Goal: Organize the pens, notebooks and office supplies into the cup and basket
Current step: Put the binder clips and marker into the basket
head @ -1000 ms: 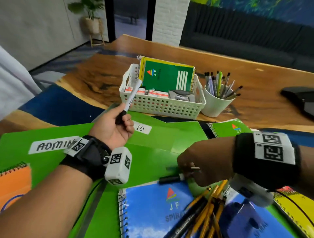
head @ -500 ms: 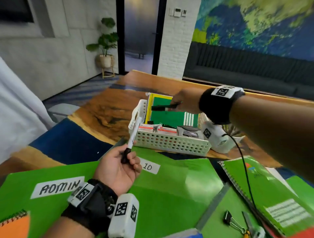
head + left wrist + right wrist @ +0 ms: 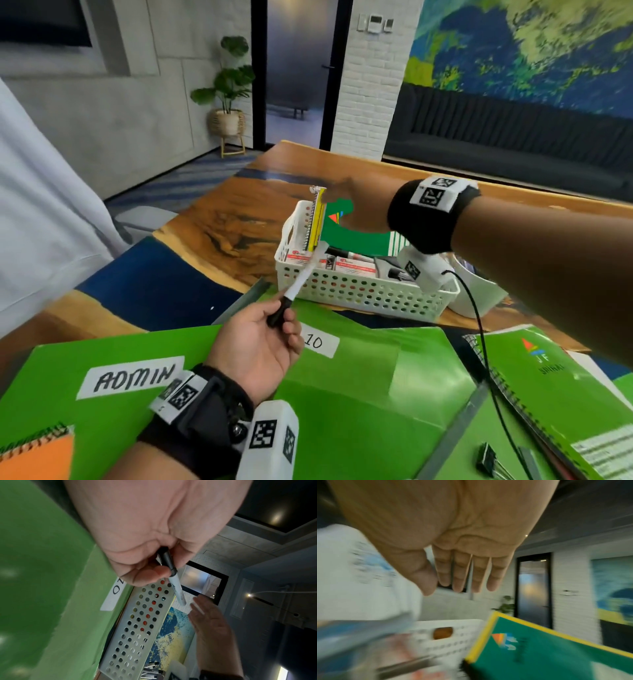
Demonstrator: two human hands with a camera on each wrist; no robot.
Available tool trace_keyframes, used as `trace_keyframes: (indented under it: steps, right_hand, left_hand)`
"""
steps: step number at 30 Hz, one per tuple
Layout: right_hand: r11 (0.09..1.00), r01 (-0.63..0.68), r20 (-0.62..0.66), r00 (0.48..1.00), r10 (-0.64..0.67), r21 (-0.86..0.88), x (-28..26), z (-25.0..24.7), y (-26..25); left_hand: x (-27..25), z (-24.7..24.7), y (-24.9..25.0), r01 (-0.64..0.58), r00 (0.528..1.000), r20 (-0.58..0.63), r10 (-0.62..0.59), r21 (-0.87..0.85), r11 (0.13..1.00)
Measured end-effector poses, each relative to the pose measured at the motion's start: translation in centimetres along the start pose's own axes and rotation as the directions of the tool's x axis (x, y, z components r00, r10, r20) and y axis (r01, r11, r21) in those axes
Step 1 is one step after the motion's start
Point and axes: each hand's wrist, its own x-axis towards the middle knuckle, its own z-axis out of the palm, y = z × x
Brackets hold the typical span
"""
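White basket (image 3: 363,294) holds notebooks (image 3: 356,236) under the empty, spread right hand (image 3: 464,555); left hand (image 3: 260,346) pinches a marker (image 3: 294,291).

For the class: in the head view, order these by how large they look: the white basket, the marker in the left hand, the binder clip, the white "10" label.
1. White basket
2. Marker
3. "10" label and binder clip: too alike to rank, and the clip sits nearer the camera.

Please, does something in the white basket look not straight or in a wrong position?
Yes. The green notebook stands tilted in the basket, leaning back with its top well above the rim, while the small boxes lie flat. Nothing looks spilled or damaged.
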Motion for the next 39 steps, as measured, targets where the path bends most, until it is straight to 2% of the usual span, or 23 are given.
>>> trace_keyframes:
  steps: [1, 3, 5, 8, 10, 13, 14, 16, 18, 20, 24, 26, 27, 29, 30, 31, 32, 35, 39]
  right_hand:
    - [0.994, 0.094, 0.017, 0.995, -0.095, 0.05, -0.9, -0.1, -2.0]
    - [0.958, 0.283, 0.145, 0.947, -0.287, 0.054, -2.9, 0.4, -5.7]
    - [0.933, 0.359, 0.211, 0.915, -0.344, -0.035, -3.8, 1.3, -7.3]
    - [0.942, 0.304, 0.165, 0.946, -0.28, -0.143, -2.3, 1.3, -5.6]
    - [0.963, 0.189, 0.128, 0.978, -0.167, -0.19, -0.9, 0.7, -3.0]
    - [0.995, -0.078, -0.012, 0.997, 0.078, -0.066, 0.6, 0.6, 1.6]
    - [0.991, -0.129, -0.017, 0.992, 0.129, -0.03, 0.8, 0.9, 2.7]
    - [0.983, -0.182, 0.058, 0.981, 0.184, -0.029, 0.7, 1.5, 3.7]
    - [0.975, -0.218, 0.117, 0.968, 0.222, -0.044, -0.1, 1.8, 3.4]
    - [0.979, -0.206, 0.086, 0.975, 0.206, -0.006, -1.4, 1.7, 2.2]
    - [0.995, -0.063, -0.008, 0.998, 0.064, 0.075, -6.2, 1.3, -2.9]
    - [0.996, 0.082, 0.086, 0.993, -0.085, 0.038, -10.0, 1.2, -5.8]
    - [0.988, 0.137, 0.208, 0.967, -0.148, 0.068, -12.4, 1.3, -7.1]
    - [0.965, 0.188, 0.462, 0.85, -0.253, 0.184, -15.8, 1.7, -9.0]
    - [0.958, 0.172, 0.557, 0.783, -0.276, 0.231, -17.2, 2.1, -9.7]
    - [0.953, 0.15, 0.615, 0.735, -0.286, 0.264, -18.5, 2.6, -10.0]
    - [0.949, 0.141, 0.635, 0.714, -0.294, 0.281, -19.6, 3.2, -10.3]
    - [0.961, 0.146, 0.593, 0.762, -0.26, 0.234, -21.2, 5.0, -10.5]
    - [0.975, 0.096, 0.575, 0.794, -0.196, 0.199, -20.4, 5.9, -9.2]
  left_hand:
    - [-0.1, 0.1, 0.0, 0.0, 1.0, 0.007, 0.0, 0.009, 1.0]
    - [-0.4, 0.3, 0.1, -0.012, 1.0, 0.023, 0.012, 0.007, 1.0]
    - [-0.6, 0.5, 0.2, -0.022, 0.999, 0.041, 0.021, 0.013, 1.0]
    - [-0.8, 0.6, 0.1, -0.037, 0.997, 0.077, 0.032, 0.059, 0.998]
    - [-0.6, 0.5, 0.1, -0.063, 0.997, 0.058, 0.06, 0.06, 0.996]
    - [-0.4, 0.2, 0.1, -0.074, 0.997, 0.028, 0.073, 0.042, 0.996]
    - [-0.3, 0.2, 0.1, -0.071, 0.997, 0.03, 0.07, 0.045, 0.996]
    - [-0.2, 0.1, 0.0, -0.063, 0.997, 0.038, 0.061, 0.06, 0.996]
    - [-0.2, 0.0, 0.0, -0.06, 0.998, 0.041, 0.057, 0.072, 0.996]
    - [-0.2, 0.1, 0.1, -0.062, 0.997, 0.052, 0.058, 0.076, 0.995]
    - [-0.9, 1.0, 0.5, -0.064, 0.986, 0.164, 0.038, 0.157, 0.985]
    - [-1.6, 1.9, 0.9, -0.06, 0.963, 0.268, -0.004, 0.231, 0.971]
    - [-2.1, 2.3, 1.0, -0.052, 0.952, 0.304, -0.031, 0.262, 0.964]
    - [-2.7, 2.7, 1.9, -0.08, 0.935, 0.351, -0.042, 0.325, 0.942]
    - [-3.0, 3.0, 2.2, -0.1, 0.933, 0.357, -0.04, 0.364, 0.926]
    - [-3.3, 3.4, 2.3, -0.113, 0.933, 0.356, -0.043, 0.406, 0.907]
    - [-3.6, 3.7, 2.4, -0.122, 0.93, 0.363, -0.052, 0.442, 0.888]
    - [-4.4, 4.6, 2.3, -0.138, 0.912, 0.403, -0.081, 0.485, 0.864]
    - [-4.9, 5.2, 1.9, -0.14, 0.905, 0.414, -0.099, 0.509, 0.849]
